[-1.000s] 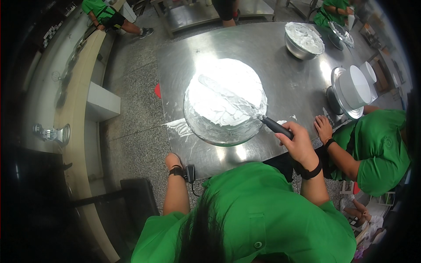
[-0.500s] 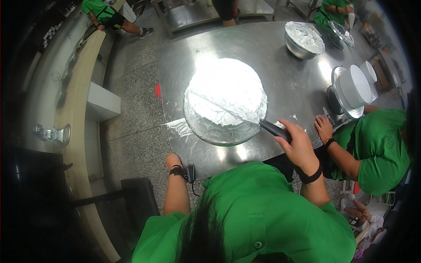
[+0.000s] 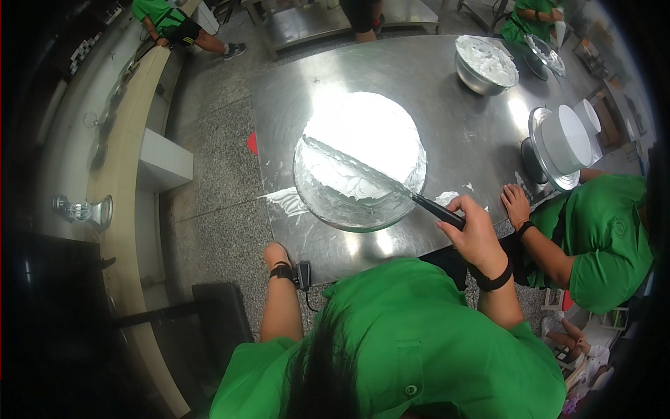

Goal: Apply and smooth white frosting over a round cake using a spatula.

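My right hand point(image 3: 477, 232) is closed around the black handle point(image 3: 440, 211) of a long icing spatula. Its cream-smeared blade point(image 3: 359, 167) reaches diagonally across the top of a round form coated in white cream point(image 3: 380, 129), which looks like a cake. Cream forms a ragged ridge along the near side of the blade. Beneath sits a round base, its rim point(image 3: 349, 229) showing at the near side. By the table's near left edge is my left hand point(image 3: 275, 255), away from the cake; its fingers are hidden from view.
The steel table point(image 3: 286, 112) carries a metal bowl of cream point(image 3: 486, 66) at the far right and a turntable with a white round form point(image 3: 565, 136). A co-worker's hand point(image 3: 515, 204) rests on the right edge. Smeared cream point(image 3: 286, 202) lies left of the cake.
The spatula's blade has tilted and now shows along its full length across the cake top. My right hand has shifted slightly; my left hand stays put.
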A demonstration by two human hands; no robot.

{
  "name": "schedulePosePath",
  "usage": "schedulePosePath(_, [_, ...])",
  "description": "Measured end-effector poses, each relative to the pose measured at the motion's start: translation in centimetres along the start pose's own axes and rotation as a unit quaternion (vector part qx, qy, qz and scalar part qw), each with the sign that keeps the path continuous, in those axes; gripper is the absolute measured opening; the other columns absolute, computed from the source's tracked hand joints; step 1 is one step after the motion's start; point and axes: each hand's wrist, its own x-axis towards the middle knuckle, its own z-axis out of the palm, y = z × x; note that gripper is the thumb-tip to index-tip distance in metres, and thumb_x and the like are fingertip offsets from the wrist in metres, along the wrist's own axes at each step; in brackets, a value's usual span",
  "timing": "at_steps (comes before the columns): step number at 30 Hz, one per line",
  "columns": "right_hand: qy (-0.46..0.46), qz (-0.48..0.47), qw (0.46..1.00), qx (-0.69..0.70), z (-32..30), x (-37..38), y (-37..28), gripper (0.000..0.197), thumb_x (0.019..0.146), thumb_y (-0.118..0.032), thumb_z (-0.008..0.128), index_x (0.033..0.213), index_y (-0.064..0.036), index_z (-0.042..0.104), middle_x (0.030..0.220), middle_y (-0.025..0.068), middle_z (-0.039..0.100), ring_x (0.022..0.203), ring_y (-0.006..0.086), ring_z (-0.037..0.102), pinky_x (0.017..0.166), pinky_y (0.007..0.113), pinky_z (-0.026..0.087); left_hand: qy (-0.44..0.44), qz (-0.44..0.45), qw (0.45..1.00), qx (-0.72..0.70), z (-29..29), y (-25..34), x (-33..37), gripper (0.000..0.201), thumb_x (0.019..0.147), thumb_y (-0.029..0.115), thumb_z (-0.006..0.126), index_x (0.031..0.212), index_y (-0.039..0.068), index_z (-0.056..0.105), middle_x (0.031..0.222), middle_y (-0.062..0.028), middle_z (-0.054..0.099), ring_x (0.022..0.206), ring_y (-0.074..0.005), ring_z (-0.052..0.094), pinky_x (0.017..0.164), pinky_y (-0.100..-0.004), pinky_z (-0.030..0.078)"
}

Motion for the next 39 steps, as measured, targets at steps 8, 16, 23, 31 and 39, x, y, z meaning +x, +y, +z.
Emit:
schedulePosePath(8, [0.015,-0.142,0.986,-0.081,-0.1,0.0,0.8,0.033,0.080,-0.017,0.071,0.106,0.0004,0.063,0.091,0.0177,0.065,0.077,0.0292,0.063,0.069,0.033,0.048,-0.008,-0.010,1.000,-0.013,-0.1,0.4,-0.9,0.052,0.090,0.027,0.042,0.124,-0.011,0.050,0.125,-0.0243,0.055,0.110,-0.0393,0.056,0.095,-0.0423,0.041])
schedulePosePath(16, [-0.045,-0.087,0.993,-0.065,-0.4,0.0,-0.3,0.026,0.079,-0.016,0.071,0.096,0.0004,0.060,0.081,0.0164,0.063,0.074,0.0322,0.061,0.067,0.037,0.047,-0.006,-0.020,1.000,-0.022,-0.1,-0.1,0.1,0.050,0.090,0.025,0.041,0.124,-0.011,0.050,0.124,-0.0243,0.056,0.109,-0.0384,0.057,0.093,-0.0423,0.043])
schedulePosePath(23, [-0.071,-0.034,0.997,-0.011,-0.3,-0.1,-0.2,0.027,0.079,-0.015,0.072,0.098,-0.0023,0.059,0.078,0.0159,0.062,0.072,0.0353,0.061,0.064,0.039,0.047,-0.006,-0.006,1.000,-0.023,-0.1,0.4,-1.0,0.050,0.088,0.024,0.041,0.122,-0.012,0.051,0.121,-0.0240,0.058,0.105,-0.0379,0.058,0.091,-0.0416,0.044])
schedulePosePath(31, [-0.017,-0.161,0.982,-0.099,0.0,0.2,-0.2,0.033,0.074,-0.015,0.073,0.103,-0.0036,0.063,0.080,0.0140,0.062,0.077,0.0335,0.060,0.068,0.041,0.047,0.004,0.008,1.000,0.003,0.2,-1.0,1.5,0.050,0.087,0.024,0.042,0.121,-0.011,0.052,0.122,-0.0233,0.057,0.107,-0.0385,0.058,0.092,-0.0425,0.043])
schedulePosePath(39, [-0.034,-0.164,0.981,-0.102,-0.2,0.1,-0.6,0.030,0.074,-0.010,0.072,0.101,-0.0016,0.064,0.081,0.0144,0.062,0.072,0.0327,0.059,0.065,0.037,0.047,0.011,0.013,1.000,0.015,0.6,-0.5,0.6,0.049,0.093,0.027,0.038,0.116,-0.012,0.056,0.124,-0.0276,0.056,0.112,-0.0412,0.055,0.094,-0.0438,0.042])
